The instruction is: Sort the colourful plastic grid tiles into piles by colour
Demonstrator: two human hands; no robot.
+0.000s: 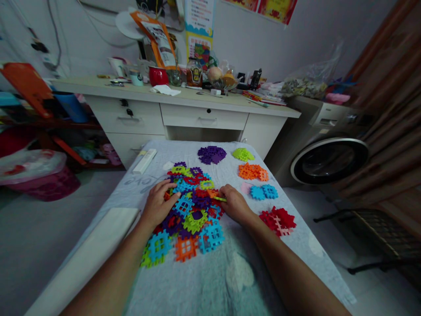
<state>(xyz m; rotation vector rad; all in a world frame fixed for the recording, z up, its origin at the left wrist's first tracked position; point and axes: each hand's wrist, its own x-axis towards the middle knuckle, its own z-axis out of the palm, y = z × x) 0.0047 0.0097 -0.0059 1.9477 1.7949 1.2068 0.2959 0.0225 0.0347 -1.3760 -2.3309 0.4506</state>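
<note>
— tiles first: where do they lie?
— mixed heap (192, 210) of coloured plastic tiles sits in the middle of the grey cloth (230, 272) on the table, between both hands.
— left hand?
— left hand (158, 205) lies on the heap's left edge, fingers bent and spread over the tiles, loose, not closed round any piece.
— and the right hand?
— right hand (234, 204) is at the heap's right edge, fingertips pinched on a thin green tile (219, 199) that points left toward the heap.
— other tiles?
— grouped by colour, apart from the heap: purple pile (212, 154) at the far end, green pile (243, 154) just right of it, then orange pile (253, 171), blue pile (264, 192) and red pile (278, 219) coming nearer down the right side. the red one is just right of the right wrist.
— beyond the table?
— white desk (204, 103) crowded with cups and jars along the far wall, washing machine (329, 160) to its right. white box (145, 160) lies on the far left of the cloth.
</note>
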